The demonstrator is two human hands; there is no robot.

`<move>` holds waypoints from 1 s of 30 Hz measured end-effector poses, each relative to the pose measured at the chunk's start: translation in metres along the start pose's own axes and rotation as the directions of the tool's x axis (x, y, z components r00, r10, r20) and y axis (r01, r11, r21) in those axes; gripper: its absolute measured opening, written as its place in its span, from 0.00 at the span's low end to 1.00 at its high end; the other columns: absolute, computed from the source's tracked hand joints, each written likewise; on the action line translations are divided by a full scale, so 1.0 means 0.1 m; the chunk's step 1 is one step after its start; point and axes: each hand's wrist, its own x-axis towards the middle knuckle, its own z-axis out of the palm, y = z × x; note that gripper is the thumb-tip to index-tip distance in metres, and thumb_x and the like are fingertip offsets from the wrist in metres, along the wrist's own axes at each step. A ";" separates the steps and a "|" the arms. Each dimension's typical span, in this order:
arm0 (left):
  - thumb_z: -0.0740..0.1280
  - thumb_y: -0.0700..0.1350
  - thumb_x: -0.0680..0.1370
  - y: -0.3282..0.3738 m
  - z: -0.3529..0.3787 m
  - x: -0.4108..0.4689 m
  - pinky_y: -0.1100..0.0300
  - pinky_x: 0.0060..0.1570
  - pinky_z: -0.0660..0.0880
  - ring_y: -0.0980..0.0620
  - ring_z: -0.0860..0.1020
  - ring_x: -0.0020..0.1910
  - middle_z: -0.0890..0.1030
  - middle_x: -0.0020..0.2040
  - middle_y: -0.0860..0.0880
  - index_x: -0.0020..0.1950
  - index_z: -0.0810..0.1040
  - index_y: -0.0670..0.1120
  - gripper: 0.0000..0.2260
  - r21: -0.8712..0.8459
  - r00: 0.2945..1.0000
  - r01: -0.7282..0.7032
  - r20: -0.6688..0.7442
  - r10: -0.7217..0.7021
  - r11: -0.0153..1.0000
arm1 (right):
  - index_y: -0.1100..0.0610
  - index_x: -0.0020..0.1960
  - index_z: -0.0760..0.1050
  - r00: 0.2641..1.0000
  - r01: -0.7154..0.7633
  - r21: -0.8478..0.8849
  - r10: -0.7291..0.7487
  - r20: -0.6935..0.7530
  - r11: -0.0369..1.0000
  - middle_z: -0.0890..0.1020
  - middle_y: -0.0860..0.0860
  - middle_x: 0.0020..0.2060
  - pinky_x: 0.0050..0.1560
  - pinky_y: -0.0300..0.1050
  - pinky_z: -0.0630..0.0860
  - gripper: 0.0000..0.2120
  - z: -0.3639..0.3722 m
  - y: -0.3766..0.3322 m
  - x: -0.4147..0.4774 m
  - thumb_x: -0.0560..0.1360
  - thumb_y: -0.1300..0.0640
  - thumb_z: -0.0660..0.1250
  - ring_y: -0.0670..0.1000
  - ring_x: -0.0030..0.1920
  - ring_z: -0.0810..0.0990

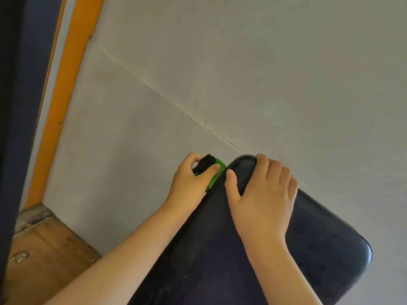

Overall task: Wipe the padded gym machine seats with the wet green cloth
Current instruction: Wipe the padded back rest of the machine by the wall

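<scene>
Only the hands and forearms are shown, and both are seen bare right down to the near edge of the picture. The left forearm (123, 256) is seen as a long, smooth, slender shape that widens toward the near left corner. The right forearm (279, 267) is shown shorter, cut off by the near edge, and is equally smooth. The left hand (191, 183) is seen from the back, small and softly rounded at the knuckles. On the right hand (264, 199) rounded knuckles are marked along the far right side, and a short, trimmed, plain nail is seen on the thumb (231, 183).
</scene>
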 end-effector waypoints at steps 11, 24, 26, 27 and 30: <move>0.69 0.50 0.77 -0.53 -0.40 -0.36 0.66 0.34 0.73 0.61 0.78 0.35 0.80 0.41 0.52 0.49 0.76 0.50 0.05 0.180 0.997 0.079 -0.015 -0.078 0.980 | 0.62 0.59 0.72 1.000 -0.016 -0.002 0.016 -0.020 1.000 0.77 0.58 0.49 0.56 0.55 0.63 0.28 0.01 -0.02 0.00 0.76 0.39 0.52 0.61 0.49 0.73; 0.73 0.50 0.73 -0.10 -0.10 -0.16 0.55 0.37 0.76 0.54 0.80 0.39 0.82 0.42 0.49 0.50 0.78 0.49 0.10 0.034 0.998 0.022 -0.066 -0.019 0.999 | 0.63 0.60 0.71 1.000 -0.008 0.018 0.009 -0.028 1.000 0.77 0.58 0.49 0.57 0.55 0.65 0.29 0.01 -0.01 -0.01 0.77 0.39 0.53 0.60 0.50 0.73; 0.73 0.53 0.72 0.00 -0.02 -0.10 0.50 0.40 0.80 0.52 0.82 0.42 0.83 0.43 0.51 0.50 0.77 0.51 0.11 0.051 0.997 -0.032 -0.068 0.036 0.998 | 0.62 0.60 0.71 0.999 -0.007 0.021 0.007 -0.031 1.000 0.77 0.58 0.49 0.56 0.54 0.64 0.29 0.01 -0.01 -0.01 0.77 0.39 0.53 0.60 0.50 0.73; 0.73 0.54 0.72 0.02 0.00 -0.09 0.46 0.44 0.81 0.51 0.82 0.43 0.83 0.43 0.51 0.50 0.77 0.52 0.12 0.059 0.996 -0.050 -0.069 0.054 0.997 | 0.62 0.60 0.71 0.999 -0.007 0.022 0.007 -0.034 1.000 0.77 0.58 0.49 0.56 0.54 0.64 0.28 0.01 -0.02 -0.01 0.77 0.39 0.53 0.60 0.50 0.73; 0.73 0.56 0.72 -0.06 -0.05 -0.16 0.41 0.45 0.80 0.50 0.82 0.43 0.83 0.42 0.52 0.50 0.76 0.52 0.12 0.098 0.993 -0.083 -0.081 0.091 0.992 | 0.62 0.60 0.71 0.999 -0.002 0.023 0.003 -0.043 1.000 0.76 0.58 0.49 0.55 0.53 0.63 0.28 0.01 -0.02 0.00 0.77 0.39 0.52 0.60 0.49 0.73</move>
